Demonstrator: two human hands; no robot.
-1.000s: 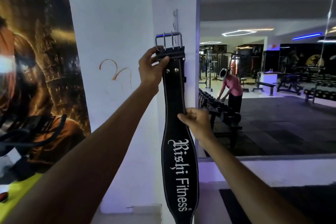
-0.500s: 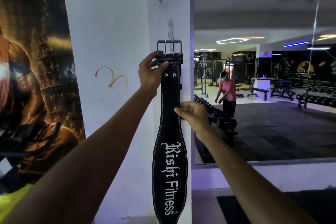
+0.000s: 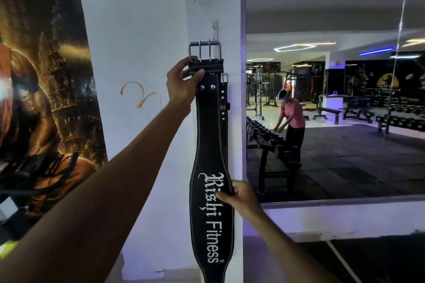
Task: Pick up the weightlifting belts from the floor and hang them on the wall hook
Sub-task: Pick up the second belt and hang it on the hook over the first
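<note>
The black weightlifting belt (image 3: 212, 156) hung flat against the white pillar (image 3: 142, 53), its steel buckle (image 3: 204, 50) level with the lower end of the wall hook (image 3: 215, 32) — whether the frame had caught on the hook could not be told. The left hand (image 3: 182, 86) was closed on the stitched strap end just under the buckle; the right hand (image 3: 242, 196) pinched the belt's right edge beside the lettering. A second belt (image 3: 224, 96) showed partly behind the first, apparently already hung. Judged from this, the task was near its end: seating the buckle and releasing remained. The belt lay close to the pillar's right corner, touching the mirror frame (image 3: 243, 122); leftward the wall was bare as far as the poster (image 3: 46, 76) — ample room for both arms to withdraw.
</note>
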